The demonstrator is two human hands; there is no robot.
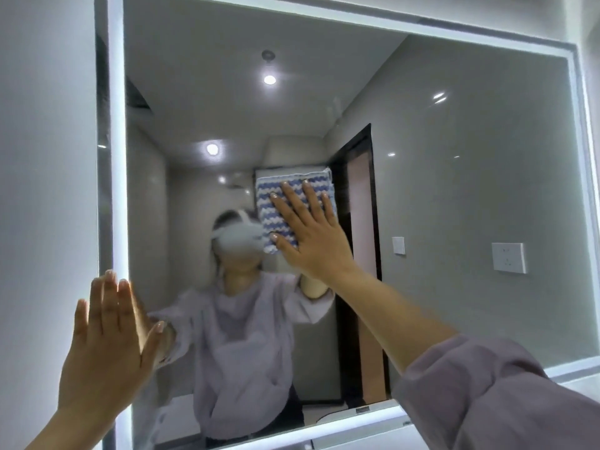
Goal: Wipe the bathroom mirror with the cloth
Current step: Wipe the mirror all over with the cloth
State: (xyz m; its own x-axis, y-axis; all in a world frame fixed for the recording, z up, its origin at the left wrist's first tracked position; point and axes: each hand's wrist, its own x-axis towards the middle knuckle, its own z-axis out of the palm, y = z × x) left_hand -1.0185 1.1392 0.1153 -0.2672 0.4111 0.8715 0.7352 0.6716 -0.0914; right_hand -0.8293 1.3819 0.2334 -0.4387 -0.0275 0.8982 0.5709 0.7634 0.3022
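Observation:
A large wall mirror (454,173) with a lit white border fills most of the view. My right hand (311,235) lies flat, fingers spread, pressing a blue-and-white striped cloth (276,203) against the glass near the mirror's middle. Most of the cloth shows above and left of my fingers. My left hand (110,332) rests open and flat against the mirror's lower left edge, over the lit border, and holds nothing. My right sleeve (503,394) is pale lilac.
The mirror reflects a person in a pale top, a dark door frame, ceiling spotlights and wall sockets. A plain white wall (45,157) runs along the mirror's left side. The lit lower border (357,417) runs across the bottom.

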